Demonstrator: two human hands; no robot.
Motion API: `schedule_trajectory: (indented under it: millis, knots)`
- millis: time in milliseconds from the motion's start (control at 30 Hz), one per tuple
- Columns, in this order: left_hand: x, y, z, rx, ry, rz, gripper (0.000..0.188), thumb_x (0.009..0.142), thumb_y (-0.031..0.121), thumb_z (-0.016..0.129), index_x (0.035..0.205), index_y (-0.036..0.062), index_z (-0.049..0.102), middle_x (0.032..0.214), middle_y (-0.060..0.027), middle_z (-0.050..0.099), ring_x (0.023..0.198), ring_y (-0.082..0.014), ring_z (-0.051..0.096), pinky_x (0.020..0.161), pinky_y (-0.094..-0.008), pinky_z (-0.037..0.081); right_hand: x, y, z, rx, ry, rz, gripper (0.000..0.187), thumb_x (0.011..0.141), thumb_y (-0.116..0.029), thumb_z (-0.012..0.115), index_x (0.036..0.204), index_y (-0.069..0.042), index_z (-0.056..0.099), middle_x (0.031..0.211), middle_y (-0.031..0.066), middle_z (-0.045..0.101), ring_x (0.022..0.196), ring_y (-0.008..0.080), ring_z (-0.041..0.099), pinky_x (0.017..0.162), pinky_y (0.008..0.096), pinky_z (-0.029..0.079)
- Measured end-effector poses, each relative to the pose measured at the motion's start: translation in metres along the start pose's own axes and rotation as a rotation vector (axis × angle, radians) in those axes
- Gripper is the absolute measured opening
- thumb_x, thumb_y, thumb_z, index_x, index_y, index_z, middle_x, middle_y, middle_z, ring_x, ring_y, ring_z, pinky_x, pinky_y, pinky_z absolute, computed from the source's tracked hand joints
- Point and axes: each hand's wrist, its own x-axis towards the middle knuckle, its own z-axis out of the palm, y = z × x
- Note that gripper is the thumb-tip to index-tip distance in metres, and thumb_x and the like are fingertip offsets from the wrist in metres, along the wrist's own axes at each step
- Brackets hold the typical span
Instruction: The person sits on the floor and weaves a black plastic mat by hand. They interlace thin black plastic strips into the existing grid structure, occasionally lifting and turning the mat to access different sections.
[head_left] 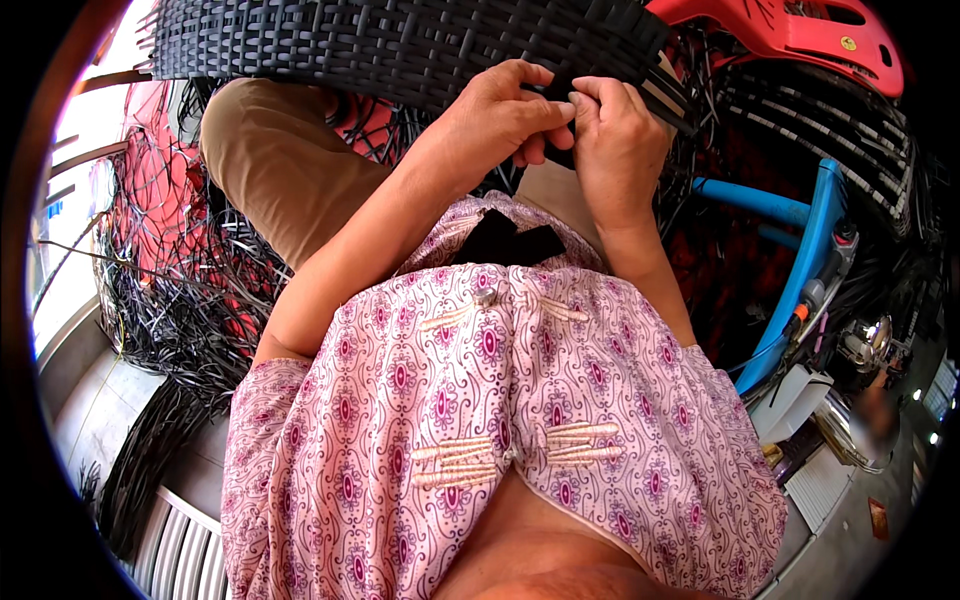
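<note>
A dark grey panel woven from flat plastic strips (400,45) curves across the top of the view. My left hand (505,118) is at its near edge, fingers curled and thumb stretched toward the other hand. Close beside it, my right hand (622,140) is closed at the panel's right end, its thumb and forefinger pinched. The thumb tips nearly meet. Whatever sits between the fingers is dark and too hidden to name. Loose strip ends and a pale slat (668,88) show just right of my right hand.
Tangled black strips (180,270) cover the red surface at left. A bundle of strips (150,460) lies by a white slatted piece (180,550). To the right are a red plastic chair (790,40), a blue frame (800,280), and a white container (795,400) among tools.
</note>
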Motion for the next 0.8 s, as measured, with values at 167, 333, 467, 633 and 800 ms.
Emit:
schedule_trajectory:
  millis: [167,333,467,633,800]
  knots:
    - [0.002,-0.001,-0.005,-0.014,0.03,0.015,0.043,0.094,0.017,0.068,0.127,-0.0064,0.055,0.081,-0.0062,0.069,0.06,-0.0067,0.055,0.052,-0.0208,0.042,0.002,0.002,0.003,0.055,-0.023,-0.049,0.015,0.086,-0.006,0.069,0.099,-0.006,0.064,0.089,0.0111,0.069,0.081,0.032,0.069,0.068,0.0419,0.054]
    - [0.003,0.001,-0.011,0.09,0.076,0.011,0.034,0.094,0.016,0.068,0.122,-0.0021,0.061,0.084,-0.0051,0.07,0.061,-0.005,0.056,0.053,-0.0192,0.043,0.01,0.009,0.005,0.134,-0.061,-0.178,0.016,0.084,-0.001,0.069,0.097,-0.007,0.062,0.087,0.0094,0.068,0.081,0.0304,0.068,0.068,0.0403,0.054]
    - [0.008,-0.009,-0.014,0.18,0.159,0.116,0.027,0.093,0.015,0.068,0.114,-0.0014,0.065,0.085,-0.0037,0.071,0.062,-0.0054,0.058,0.055,-0.0192,0.047,0.014,0.009,0.007,0.151,-0.082,-0.238,0.015,0.084,-0.002,0.069,0.095,-0.007,0.061,0.086,0.0087,0.068,0.079,0.0296,0.068,0.067,0.0394,0.054]
    - [0.018,-0.011,-0.023,0.48,0.275,0.251,0.018,0.089,0.014,0.068,0.1,-0.0012,0.069,0.08,-0.0039,0.071,0.063,-0.0085,0.062,0.058,-0.0226,0.05,0.018,0.008,0.011,0.167,-0.097,-0.272,0.021,0.081,-0.004,0.074,0.096,-0.007,0.061,0.085,0.0081,0.067,0.077,0.0288,0.068,0.066,0.0387,0.053]
    - [0.014,-0.005,-0.025,0.755,0.368,0.326,0.018,0.089,0.014,0.065,0.099,-0.0007,0.067,0.078,-0.008,0.069,0.064,-0.0136,0.066,0.061,-0.0286,0.052,0.017,0.0,0.005,0.063,-0.137,-0.293,0.031,0.076,-0.005,0.078,0.103,-0.009,0.063,0.088,0.0062,0.067,0.081,0.0266,0.067,0.072,0.0376,0.053]
